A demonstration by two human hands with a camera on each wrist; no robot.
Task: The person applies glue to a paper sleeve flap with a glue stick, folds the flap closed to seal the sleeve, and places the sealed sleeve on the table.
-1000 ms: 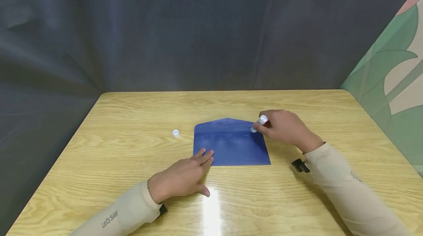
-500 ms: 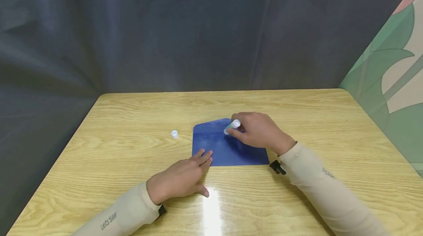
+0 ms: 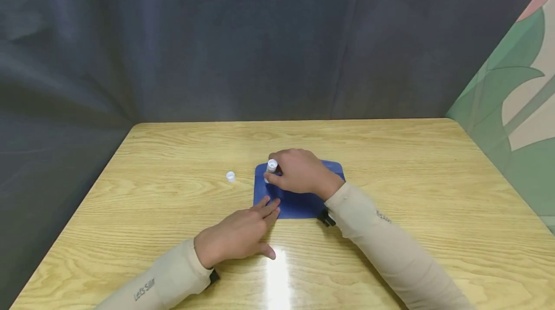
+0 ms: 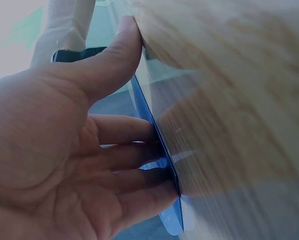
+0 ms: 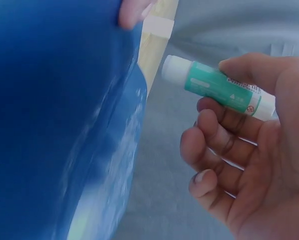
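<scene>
A blue envelope lies on the table with its flap open toward the far side. Over the flap's left part, my right hand pinches a glue stick between thumb and fingers. The right wrist view shows its green-and-white tube, uncapped end toward the envelope; a small gap shows between that end and the paper. My left hand rests on the envelope's near left corner, fingers extended. From the left wrist, its fingertips touch the envelope's edge and the thumb stands apart.
Left of the envelope, a small white cap sits on the wooden table. A dark curtain hangs behind the table and along its left side. A patterned green panel stands at the right.
My right hand has swept leftward with the glue stick, from the flap's right end to its left part. My left hand has stayed in place on the envelope.
</scene>
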